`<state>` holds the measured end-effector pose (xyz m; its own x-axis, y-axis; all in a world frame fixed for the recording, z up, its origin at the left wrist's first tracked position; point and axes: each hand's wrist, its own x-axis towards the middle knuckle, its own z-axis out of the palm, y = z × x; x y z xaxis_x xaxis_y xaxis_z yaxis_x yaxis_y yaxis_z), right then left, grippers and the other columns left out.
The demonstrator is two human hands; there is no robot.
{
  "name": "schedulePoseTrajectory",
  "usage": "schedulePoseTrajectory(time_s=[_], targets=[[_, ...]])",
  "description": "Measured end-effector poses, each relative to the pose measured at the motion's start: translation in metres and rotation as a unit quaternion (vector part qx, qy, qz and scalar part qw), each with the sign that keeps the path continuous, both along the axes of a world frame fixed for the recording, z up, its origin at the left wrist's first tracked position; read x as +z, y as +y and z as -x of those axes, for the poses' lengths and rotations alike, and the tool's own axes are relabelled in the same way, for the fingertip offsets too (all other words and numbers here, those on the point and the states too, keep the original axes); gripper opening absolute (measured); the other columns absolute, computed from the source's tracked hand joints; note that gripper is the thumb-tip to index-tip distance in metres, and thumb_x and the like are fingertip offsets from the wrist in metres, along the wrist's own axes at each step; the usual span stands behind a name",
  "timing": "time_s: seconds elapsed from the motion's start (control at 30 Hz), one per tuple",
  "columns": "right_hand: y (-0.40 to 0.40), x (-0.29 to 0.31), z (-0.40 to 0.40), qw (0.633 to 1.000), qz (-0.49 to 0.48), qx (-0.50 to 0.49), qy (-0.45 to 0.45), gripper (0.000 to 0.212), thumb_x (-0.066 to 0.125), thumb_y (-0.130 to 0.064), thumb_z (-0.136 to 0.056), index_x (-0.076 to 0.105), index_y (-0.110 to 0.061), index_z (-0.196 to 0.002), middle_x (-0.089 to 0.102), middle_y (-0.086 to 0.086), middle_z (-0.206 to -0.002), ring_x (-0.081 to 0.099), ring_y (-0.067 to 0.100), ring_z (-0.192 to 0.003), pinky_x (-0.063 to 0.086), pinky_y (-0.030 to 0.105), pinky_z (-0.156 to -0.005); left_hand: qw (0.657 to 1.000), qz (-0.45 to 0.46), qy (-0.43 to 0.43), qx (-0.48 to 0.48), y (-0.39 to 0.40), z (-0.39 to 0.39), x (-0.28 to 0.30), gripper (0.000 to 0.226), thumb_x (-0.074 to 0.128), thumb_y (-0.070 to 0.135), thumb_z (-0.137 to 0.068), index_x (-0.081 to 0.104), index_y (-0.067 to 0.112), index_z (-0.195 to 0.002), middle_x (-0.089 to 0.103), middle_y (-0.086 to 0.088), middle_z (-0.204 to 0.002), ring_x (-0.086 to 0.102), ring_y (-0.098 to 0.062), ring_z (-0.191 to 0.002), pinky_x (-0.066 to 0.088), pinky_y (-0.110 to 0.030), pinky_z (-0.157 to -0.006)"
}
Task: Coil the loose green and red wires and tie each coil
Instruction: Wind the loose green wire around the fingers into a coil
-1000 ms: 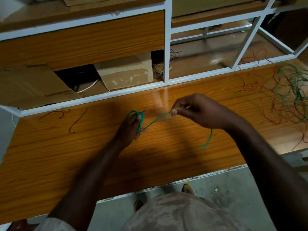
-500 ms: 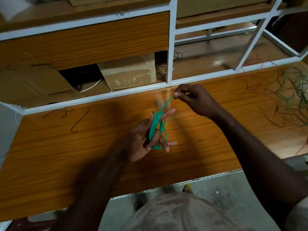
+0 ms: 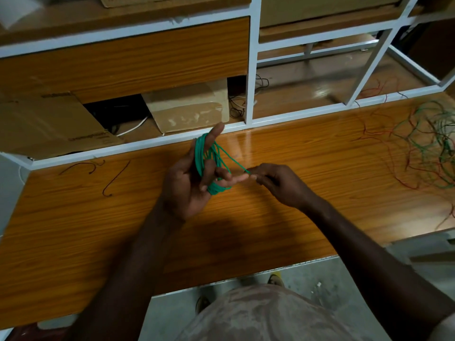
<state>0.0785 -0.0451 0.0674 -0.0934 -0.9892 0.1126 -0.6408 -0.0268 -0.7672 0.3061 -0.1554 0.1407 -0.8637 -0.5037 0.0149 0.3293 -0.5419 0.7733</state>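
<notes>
Above the middle of the wooden table (image 3: 93,232), my left hand (image 3: 183,190) is raised palm up with a green wire coil (image 3: 200,157) looped around its fingers. The index finger points up through the coil and the other fingers curl over the strands. A single green strand runs from the coil rightward to my right hand (image 3: 278,183), which pinches the wire's free end between thumb and fingertips. A tangled pile of loose green and red wires (image 3: 430,148) lies at the table's right end, away from both hands.
Two short dark wire pieces (image 3: 114,178) lie on the table at the left. Behind the table stands a white metal frame (image 3: 251,70) with shelves holding a cardboard box (image 3: 189,107) and flattened cardboard (image 3: 46,124). My feet stand on the grey floor below the table's front edge.
The coil on my left hand has gained turns and the hand has turned palm up. My right hand swung from the far side down to the right of the coil, and the free tail is now short.
</notes>
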Motion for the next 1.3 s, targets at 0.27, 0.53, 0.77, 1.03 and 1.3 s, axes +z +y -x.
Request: schedulePoseTrajectory(time_s=[0.27, 0.53, 0.77, 1.03, 1.3], targets=[[0.011, 0.009, -0.064, 0.985, -0.022, 0.101, 0.136, 0.037, 0.050, -0.027, -0.114, 0.061, -0.021, -0.148, 0.071, 0.005, -0.120, 0.068, 0.025, -0.107, 0.040, 0.023, -0.079, 0.982, 0.096, -0.099, 0.131, -0.034, 0.020, -0.008, 0.052, 0.021, 0.042, -0.117, 0.042, 0.027, -0.162, 0.046, -0.004, -0.047, 0.077, -0.030, -0.084, 0.036, -0.068, -0.120], [0.014, 0.058, -0.070, 0.964, -0.016, 0.117, 0.237, 0.032, 0.047, -0.040, -0.113, 0.069, -0.024, -0.130, 0.066, -0.001, -0.114, 0.069, 0.029, -0.097, 0.057, 0.047, -0.073, 0.913, 0.261, -0.245, 0.194, -0.040, 0.028, -0.028, 0.047, 0.024, 0.043, -0.118, 0.050, 0.035, -0.156, 0.051, -0.025, -0.054, 0.079, -0.039, -0.083, 0.056, -0.057, -0.084], [0.004, 0.091, -0.047, 0.964, 0.069, 0.095, 0.240, 0.034, 0.044, -0.044, -0.108, 0.070, -0.029, -0.125, 0.058, 0.000, -0.115, 0.060, 0.017, -0.102, 0.055, 0.037, -0.072, 0.861, 0.358, -0.348, 0.101, -0.011, 0.026, -0.031, 0.044, 0.032, 0.029, -0.118, 0.071, 0.010, -0.128, 0.063, -0.005, -0.064, 0.059, -0.013, -0.055, 0.051, -0.022, -0.056], [-0.007, 0.081, -0.022, 0.990, 0.091, 0.034, 0.104, 0.016, 0.074, -0.035, -0.098, 0.079, -0.022, -0.106, 0.055, -0.008, -0.127, 0.055, 0.013, -0.123, 0.054, 0.044, -0.096, 0.929, 0.256, -0.266, -0.032, 0.013, 0.011, -0.035, 0.039, 0.037, 0.045, -0.109, 0.068, 0.023, -0.110, 0.045, -0.008, -0.045, 0.058, -0.031, -0.050, 0.058, -0.067, -0.092], [-0.004, 0.080, -0.020, 0.968, -0.006, 0.137, -0.210, 0.014, 0.066, -0.003, -0.102, 0.064, 0.009, -0.095, 0.074, 0.022, -0.125, 0.059, 0.026, -0.142, 0.059, 0.048, -0.104, 0.973, 0.115, -0.148, -0.137, 0.018, -0.003, -0.028, 0.055, 0.030, 0.037, -0.116, 0.063, -0.004, -0.133, 0.033, -0.004, -0.046, 0.040, -0.015, -0.043, 0.052, -0.066, -0.101]])
